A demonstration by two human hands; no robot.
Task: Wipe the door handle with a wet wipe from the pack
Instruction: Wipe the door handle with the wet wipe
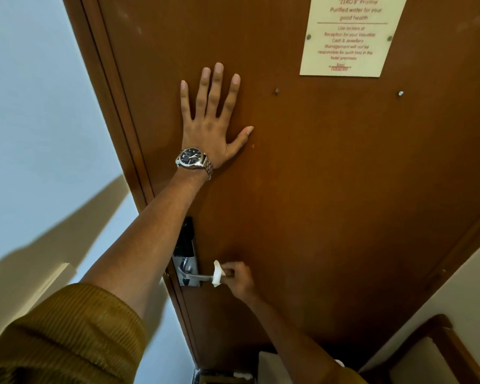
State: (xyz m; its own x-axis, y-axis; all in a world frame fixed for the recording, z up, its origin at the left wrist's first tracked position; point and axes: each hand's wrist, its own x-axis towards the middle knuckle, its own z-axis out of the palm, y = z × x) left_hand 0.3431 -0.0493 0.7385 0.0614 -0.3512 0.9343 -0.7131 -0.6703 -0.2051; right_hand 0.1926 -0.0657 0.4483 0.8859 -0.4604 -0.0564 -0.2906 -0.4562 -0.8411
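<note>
Ribbed mustard sleeve point(67, 336); right hand point(240, 278), crumpled wipe point(217, 273) around metal handle point(201, 277).

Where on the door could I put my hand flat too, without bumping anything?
Bare wood lies right of the left hand, below the notice and its two studs, down to the right hand. It is crowded at the door's edge: lock plate, door handle and wet wipe sit together.
</note>
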